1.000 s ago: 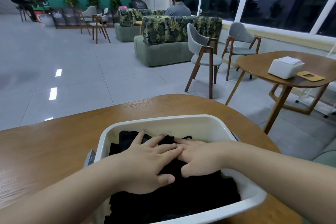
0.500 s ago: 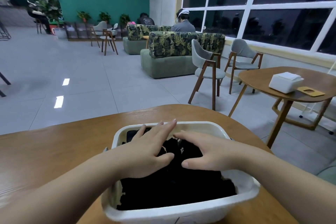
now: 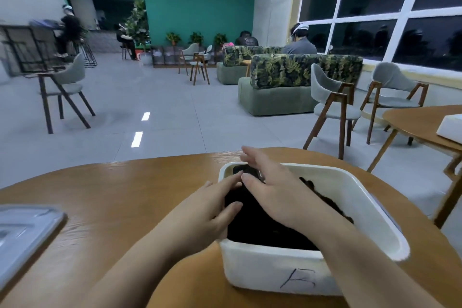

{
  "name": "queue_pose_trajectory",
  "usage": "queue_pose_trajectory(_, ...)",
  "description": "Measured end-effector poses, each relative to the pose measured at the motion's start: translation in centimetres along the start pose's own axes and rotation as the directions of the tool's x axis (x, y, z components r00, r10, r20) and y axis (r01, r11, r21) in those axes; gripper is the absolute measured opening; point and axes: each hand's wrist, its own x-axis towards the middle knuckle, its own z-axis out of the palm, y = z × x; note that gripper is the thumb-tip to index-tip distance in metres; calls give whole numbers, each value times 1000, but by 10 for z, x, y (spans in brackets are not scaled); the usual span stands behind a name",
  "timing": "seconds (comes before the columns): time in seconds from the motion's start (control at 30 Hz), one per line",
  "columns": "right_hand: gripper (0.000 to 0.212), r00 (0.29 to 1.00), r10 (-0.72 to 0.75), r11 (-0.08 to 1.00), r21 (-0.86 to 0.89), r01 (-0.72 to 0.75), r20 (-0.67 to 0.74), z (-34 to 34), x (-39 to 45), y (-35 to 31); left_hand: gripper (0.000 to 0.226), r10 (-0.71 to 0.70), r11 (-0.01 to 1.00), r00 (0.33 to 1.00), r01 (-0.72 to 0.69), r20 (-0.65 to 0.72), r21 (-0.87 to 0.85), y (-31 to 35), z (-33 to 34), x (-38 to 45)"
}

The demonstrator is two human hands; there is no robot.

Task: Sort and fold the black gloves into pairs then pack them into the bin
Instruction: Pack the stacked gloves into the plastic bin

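Hands meet inside a white rectangular plastic bin (image 3: 287,275) standing at the right side of a round wooden table (image 3: 112,197), a letter marked on its near wall. The left hand (image 3: 200,212) reaches over the bin's left rim, fingers straight and relaxed on the heap of black fabric gloves (image 3: 257,227) filling it. The right hand (image 3: 272,190) lies flat over the heap toward the far left corner, fingers extended. Pressing down evenly with both palms would probably settle the gloves below the rim. At the table's left edge lies a grey translucent lid (image 3: 22,230). Beyond stand chairs and sofas.
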Motion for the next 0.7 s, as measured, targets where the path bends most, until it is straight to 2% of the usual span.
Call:
queue_pose_trajectory(0.1,49,1000,21,998,59,-19,-23,30,3,-18,50,-49,996,995,55,-82,68,-15,-6,-28)
queue_pose_trajectory(0.2,49,1000,18,999,50,-18,7,59,4,-32,53,-166,972,971,190,-175,135,-37,-13,-54)
queue_pose_trajectory(0.37,56,997,-12,980,-197,28,81,107,6,-49,58,-339,893,907,393,-249,217,-80,-26,-92)
queue_pose_trajectory(0.43,59,995,-44,945,-318,69,86,120,7,-53,57,-416,841,861,487,-293,235,-100,-33,-108)
queue_pose_trajectory(0.47,59,995,-46,944,-323,74,91,125,8,-54,56,-455,808,832,535,-317,247,-112,-37,-118)
queue_pose_trajectory(0.6,55,984,24,973,-231,18,179,142,6,-46,49,-612,637,687,722,-391,270,-167,-52,-159)
queue_pose_trajectory(0.7,55,971,36,982,-189,10,238,154,5,-40,47,-679,544,592,803,-434,242,-198,-61,-183)
